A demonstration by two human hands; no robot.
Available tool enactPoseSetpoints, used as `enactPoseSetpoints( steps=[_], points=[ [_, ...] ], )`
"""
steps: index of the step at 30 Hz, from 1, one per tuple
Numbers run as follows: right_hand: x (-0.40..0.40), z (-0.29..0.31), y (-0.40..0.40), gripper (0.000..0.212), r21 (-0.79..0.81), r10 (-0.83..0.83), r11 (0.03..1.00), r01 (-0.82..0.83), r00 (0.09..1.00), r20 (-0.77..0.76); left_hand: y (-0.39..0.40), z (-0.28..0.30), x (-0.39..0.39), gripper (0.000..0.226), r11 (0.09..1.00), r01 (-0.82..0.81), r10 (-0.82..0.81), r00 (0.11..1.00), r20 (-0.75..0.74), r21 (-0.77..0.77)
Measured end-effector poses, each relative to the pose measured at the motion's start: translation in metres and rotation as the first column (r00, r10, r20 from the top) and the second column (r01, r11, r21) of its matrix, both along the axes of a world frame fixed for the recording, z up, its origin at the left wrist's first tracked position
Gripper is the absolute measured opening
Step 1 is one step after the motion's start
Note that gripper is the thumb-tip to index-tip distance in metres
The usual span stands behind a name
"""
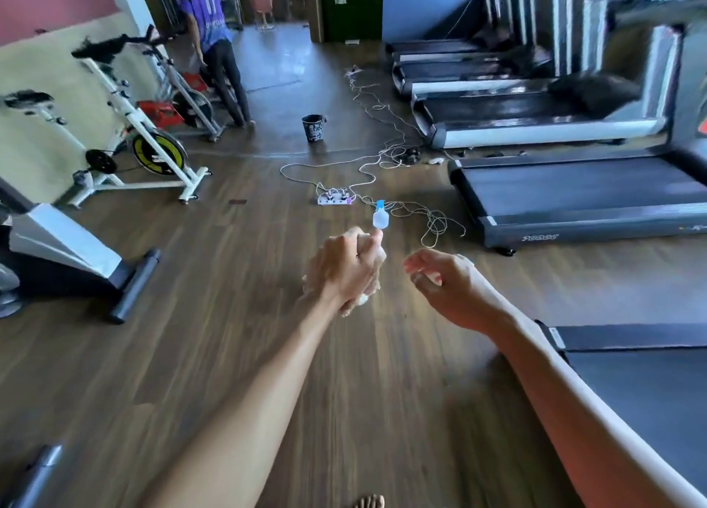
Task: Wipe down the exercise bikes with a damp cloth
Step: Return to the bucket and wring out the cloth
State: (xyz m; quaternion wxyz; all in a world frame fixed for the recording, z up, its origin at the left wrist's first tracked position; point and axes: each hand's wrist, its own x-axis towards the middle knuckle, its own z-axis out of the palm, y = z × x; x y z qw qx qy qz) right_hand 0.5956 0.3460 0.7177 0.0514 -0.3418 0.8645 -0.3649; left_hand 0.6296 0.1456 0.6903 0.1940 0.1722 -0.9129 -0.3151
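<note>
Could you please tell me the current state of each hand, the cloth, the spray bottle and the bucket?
left hand: gripping the cloth.
cloth: bunched in that hand.
right hand: loosely curled, empty.
spray bottle: upright on the floor.
bucket: upright on the floor, contents not visible.

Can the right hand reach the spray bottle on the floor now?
Probably not yet: the right hand is free, with nothing between, but the spray bottle stands farther ahead on the floor.

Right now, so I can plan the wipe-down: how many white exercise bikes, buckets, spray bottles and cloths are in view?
White exercise bikes: 2
Bucket: 1
Spray bottle: 1
Cloth, gripped by the left hand: 1
Total: 5
</note>
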Motion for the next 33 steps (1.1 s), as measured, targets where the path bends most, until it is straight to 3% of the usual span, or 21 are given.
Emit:
enactPoseSetpoints(
  steps=[7, 16, 19, 23, 28, 33],
  points=[
    [-0.212, -0.003, -0.031, 0.017, -0.002, 0.002, 1.000, -0.002, 1.000, 0.009, -0.028, -0.006, -0.208, 0.050, 0.999, -0.041, 0.041, 0.999, 0.000, 0.018],
    [-0.467, -0.008, -0.086, 0.017, 0.011, 0.203, 0.979, -0.203, 0.979, -0.001, -0.067, -0.008, -0.425, 0.051, 0.957, -0.185, 0.172, 0.982, 0.076, 0.224],
    [-0.535, -0.003, -0.124, 0.019, -0.009, 0.272, 0.962, -0.272, 0.962, 0.025, -0.088, 0.000, -0.470, 0.051, 0.930, -0.234, 0.217, 0.972, 0.090, 0.284],
    [-0.610, -0.015, -0.187, 0.018, -0.022, 0.383, 0.924, -0.383, 0.923, 0.033, -0.132, 0.000, -0.528, 0.057, 0.912, -0.350, 0.341, 0.937, 0.079, 0.211],
    [-0.681, -0.027, -0.277, 0.018, -0.073, 0.535, 0.845, -0.530, 0.838, 0.110, -0.198, -0.011, -0.587, 0.066, 0.810, -0.486, 0.492, 0.868, 0.071, 0.328],
    [-0.717, -0.033, -0.351, 0.007, -0.199, 0.631, 0.775, -0.599, 0.727, 0.271, -0.242, -0.007, -0.622, 0.035, 0.674, -0.529, 0.614, 0.789, 0.007, 0.515]
  ],
)
